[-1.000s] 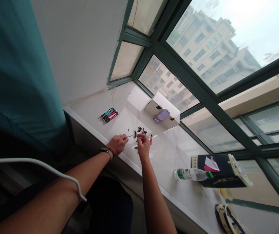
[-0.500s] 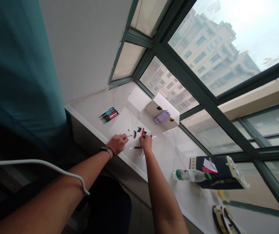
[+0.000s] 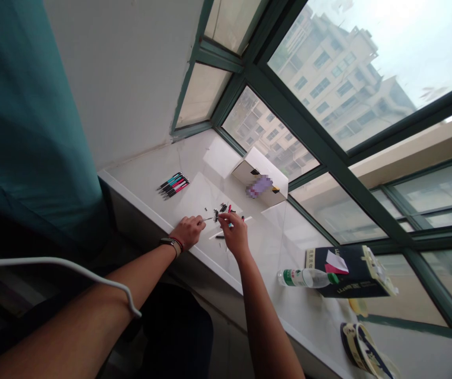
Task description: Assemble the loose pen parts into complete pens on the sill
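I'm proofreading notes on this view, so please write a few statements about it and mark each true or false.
1. The left hand pinches a thin rod. True.
2. A watch sits on the right wrist. False: the watch is on the left.
3. The bottle cap is red. False: the bottle cap is green.
4. Pens lie side by side on the windowsill. True.
5. The right hand is beside small loose parts. True.
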Demonstrator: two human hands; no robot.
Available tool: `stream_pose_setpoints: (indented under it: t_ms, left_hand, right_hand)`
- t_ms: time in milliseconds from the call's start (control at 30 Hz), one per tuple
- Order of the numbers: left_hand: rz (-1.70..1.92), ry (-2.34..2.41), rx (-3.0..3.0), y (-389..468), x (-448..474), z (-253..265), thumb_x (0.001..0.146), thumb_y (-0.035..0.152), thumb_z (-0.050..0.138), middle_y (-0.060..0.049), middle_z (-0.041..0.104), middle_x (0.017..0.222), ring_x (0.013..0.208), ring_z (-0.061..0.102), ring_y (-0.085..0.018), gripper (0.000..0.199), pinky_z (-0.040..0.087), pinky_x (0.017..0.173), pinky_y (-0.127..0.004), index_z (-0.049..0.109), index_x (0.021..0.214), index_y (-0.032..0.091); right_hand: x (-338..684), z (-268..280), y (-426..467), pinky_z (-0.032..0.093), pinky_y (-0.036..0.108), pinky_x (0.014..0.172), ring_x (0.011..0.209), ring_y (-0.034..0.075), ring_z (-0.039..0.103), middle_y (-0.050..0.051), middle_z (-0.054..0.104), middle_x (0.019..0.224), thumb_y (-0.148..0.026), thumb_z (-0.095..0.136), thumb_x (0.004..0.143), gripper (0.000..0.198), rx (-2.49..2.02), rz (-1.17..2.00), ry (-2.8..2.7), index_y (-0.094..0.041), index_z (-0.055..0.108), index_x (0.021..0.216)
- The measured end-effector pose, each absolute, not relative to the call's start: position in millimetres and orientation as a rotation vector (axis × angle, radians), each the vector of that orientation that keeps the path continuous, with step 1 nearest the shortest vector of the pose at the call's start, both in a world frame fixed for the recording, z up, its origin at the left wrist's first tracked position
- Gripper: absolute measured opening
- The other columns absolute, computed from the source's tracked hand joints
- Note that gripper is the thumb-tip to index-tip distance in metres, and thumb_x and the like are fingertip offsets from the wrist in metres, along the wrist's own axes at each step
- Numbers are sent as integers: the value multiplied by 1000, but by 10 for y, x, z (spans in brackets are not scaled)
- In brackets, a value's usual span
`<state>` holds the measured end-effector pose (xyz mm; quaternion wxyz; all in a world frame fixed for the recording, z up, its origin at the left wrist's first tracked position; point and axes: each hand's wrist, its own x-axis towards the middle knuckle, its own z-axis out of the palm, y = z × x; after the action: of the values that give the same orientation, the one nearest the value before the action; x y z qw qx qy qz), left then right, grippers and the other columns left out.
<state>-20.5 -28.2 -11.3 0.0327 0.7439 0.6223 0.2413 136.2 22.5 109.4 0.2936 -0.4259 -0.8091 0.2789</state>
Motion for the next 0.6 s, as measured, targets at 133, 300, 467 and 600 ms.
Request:
stream_pose_setpoints:
  t_ms: [133,300,467,600]
  left_hand:
    - [747,1908,2275,-281,-204,-107,90,9,42,-12,59,101,86,56,-22,25,39,75,-38,65,94,18]
    - [730,1916,2281,-279,-205,-105,89,9,42,-12,59,101,86,56,-23,25,40,74,-39,65,96,17]
    - [719,1921,2297,-283,-207,-103,90,9,43,-11,59,101,85,55,-22,23,39,73,-38,64,95,18]
    - [713,1939,2304,-283,-205,-107,90,10,44,-11,59,101,85,56,-22,21,38,73,-37,63,95,18]
  right_hand:
    - [1283,1165,183,49,29,70,75,16,61,4,69,93,-32,57,92,19,-1085,702,-2213,-24,74,95]
    - [1234,1157,174,50,30,75,78,17,63,4,70,95,-32,57,93,19,-1070,700,-2235,-25,75,96]
    - [1220,1228,142,49,31,81,86,19,64,6,69,98,-30,54,95,21,-1036,648,-2265,-26,74,99]
    - [1202,1254,137,49,31,85,90,20,65,6,69,98,-28,53,95,22,-1044,598,-2343,-26,74,100]
